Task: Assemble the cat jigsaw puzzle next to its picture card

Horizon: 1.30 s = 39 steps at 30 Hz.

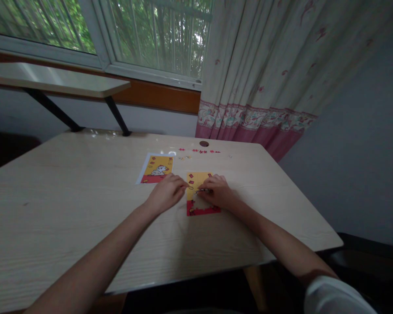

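Note:
A partly assembled jigsaw puzzle (pixel 199 212), yellow above and red below, lies on the table with a bare gap in its middle. My right hand (pixel 218 192) is over its right side, thumb and fingers pinched on a small black-and-white puzzle piece (pixel 203 190) above the gap. At the puzzle's left edge is my left hand (pixel 168 192), its fingers closed together; whatever is between its fingertips is hidden. Left of the puzzle lies a printed picture (pixel 155 169) of a white cartoon animal on yellow and red, its lower right corner close to my left hand.
Behind the puzzle, several red pieces (pixel 201 151) form a loose row, with pale pieces (pixel 185 157) nearer and another small piece (pixel 230 156) to the right. A round hole (pixel 204 143) is near the table's (pixel 85 218) back edge. A raised shelf (pixel 59 80) stands at back left.

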### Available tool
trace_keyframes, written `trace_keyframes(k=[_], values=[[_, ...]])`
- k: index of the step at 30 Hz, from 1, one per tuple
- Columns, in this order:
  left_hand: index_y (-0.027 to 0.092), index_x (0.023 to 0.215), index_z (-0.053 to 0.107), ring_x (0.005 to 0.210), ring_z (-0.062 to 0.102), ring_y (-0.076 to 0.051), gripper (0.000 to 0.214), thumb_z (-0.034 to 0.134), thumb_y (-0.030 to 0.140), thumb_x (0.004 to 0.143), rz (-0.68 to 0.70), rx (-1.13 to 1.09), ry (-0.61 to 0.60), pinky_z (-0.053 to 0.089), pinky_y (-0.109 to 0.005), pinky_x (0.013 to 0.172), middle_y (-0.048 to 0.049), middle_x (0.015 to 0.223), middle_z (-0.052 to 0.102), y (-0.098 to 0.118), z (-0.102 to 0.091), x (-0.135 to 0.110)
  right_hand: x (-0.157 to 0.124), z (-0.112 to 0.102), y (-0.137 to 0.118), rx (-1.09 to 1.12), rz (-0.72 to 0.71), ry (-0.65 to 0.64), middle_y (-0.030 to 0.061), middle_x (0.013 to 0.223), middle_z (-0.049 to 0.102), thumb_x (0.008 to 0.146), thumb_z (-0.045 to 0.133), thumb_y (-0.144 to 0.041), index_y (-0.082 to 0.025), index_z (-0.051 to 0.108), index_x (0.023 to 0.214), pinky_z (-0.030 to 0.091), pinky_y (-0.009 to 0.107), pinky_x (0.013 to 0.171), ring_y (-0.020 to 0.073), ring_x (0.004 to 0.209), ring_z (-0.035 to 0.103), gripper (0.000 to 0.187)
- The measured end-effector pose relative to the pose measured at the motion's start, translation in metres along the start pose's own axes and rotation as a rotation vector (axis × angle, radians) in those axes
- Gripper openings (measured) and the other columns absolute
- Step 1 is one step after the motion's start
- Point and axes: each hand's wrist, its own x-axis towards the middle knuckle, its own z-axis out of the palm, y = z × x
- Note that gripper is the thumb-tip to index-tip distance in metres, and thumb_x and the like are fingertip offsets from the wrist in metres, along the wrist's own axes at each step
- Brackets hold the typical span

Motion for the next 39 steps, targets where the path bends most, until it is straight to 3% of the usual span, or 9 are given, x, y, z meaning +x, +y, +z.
trace_keyframes(k=[4, 14, 20, 26, 32, 39], values=[[0.015, 0.095, 0.069, 0.088, 0.053, -0.023, 0.026, 0.046, 0.015, 0.083, 0.099, 0.104, -0.085, 0.044, -0.037, 0.081, -0.0096, 0.09, 0.064, -0.001, 0.0, -0.002, -0.002, 0.001, 0.001, 0.002, -0.014, -0.024, 0.0043, 0.088, 0.067, 0.081, 0.064, -0.04, -0.023, 0.071, 0.089, 0.031, 0.033, 0.077, 0.0187, 0.088, 0.053, 0.02], [0.017, 0.109, 0.064, 0.099, 0.051, -0.022, 0.044, 0.044, 0.002, 0.073, 0.261, 0.073, -0.214, 0.046, -0.036, 0.086, -0.0073, 0.107, 0.066, 0.016, 0.0, -0.003, -0.003, 0.003, 0.002, -0.015, -0.027, -0.024, 0.0037, 0.089, 0.068, 0.081, 0.065, -0.037, -0.023, 0.069, 0.09, 0.031, 0.033, 0.077, 0.0188, 0.088, 0.053, 0.018], [0.017, 0.108, 0.064, 0.097, 0.051, -0.022, 0.037, 0.047, 0.002, 0.077, 0.282, 0.19, -0.235, 0.044, -0.033, 0.081, -0.0071, 0.105, 0.066, 0.018, 0.003, -0.004, -0.002, -0.002, -0.002, -0.012, -0.064, -0.058, 0.0031, 0.09, 0.068, 0.082, 0.064, -0.03, -0.022, 0.069, 0.087, 0.032, 0.034, 0.079, 0.0185, 0.089, 0.054, 0.01], [0.018, 0.106, 0.062, 0.092, 0.052, -0.022, 0.024, 0.048, 0.012, 0.087, 0.322, 0.313, -0.242, 0.041, -0.032, 0.074, -0.0074, 0.098, 0.065, 0.022, 0.004, -0.005, 0.0, -0.01, -0.006, -0.048, -0.154, -0.126, 0.0048, 0.09, 0.067, 0.086, 0.057, -0.025, -0.021, 0.069, 0.09, 0.034, 0.035, 0.081, 0.0188, 0.087, 0.053, 0.013], [0.016, 0.106, 0.061, 0.094, 0.051, -0.023, 0.025, 0.049, 0.01, 0.086, 0.318, 0.314, -0.224, 0.04, -0.034, 0.076, -0.0087, 0.102, 0.066, 0.024, 0.002, -0.005, -0.001, -0.009, 0.023, 0.05, -0.048, -0.093, 0.0072, 0.111, 0.061, 0.086, 0.058, -0.028, -0.024, 0.068, 0.099, 0.037, 0.035, 0.086, 0.0189, 0.102, 0.053, 0.016], [0.018, 0.115, 0.061, 0.107, 0.049, -0.025, 0.035, 0.049, 0.01, 0.083, 0.306, 0.234, -0.212, 0.04, -0.039, 0.086, -0.0098, 0.116, 0.064, 0.019, 0.009, -0.006, -0.006, -0.024, 0.053, -0.046, 0.067, -0.187, 0.0103, 0.124, 0.054, 0.08, 0.065, -0.042, -0.026, 0.059, 0.12, 0.036, 0.043, 0.091, 0.0245, 0.112, 0.048, 0.043]])
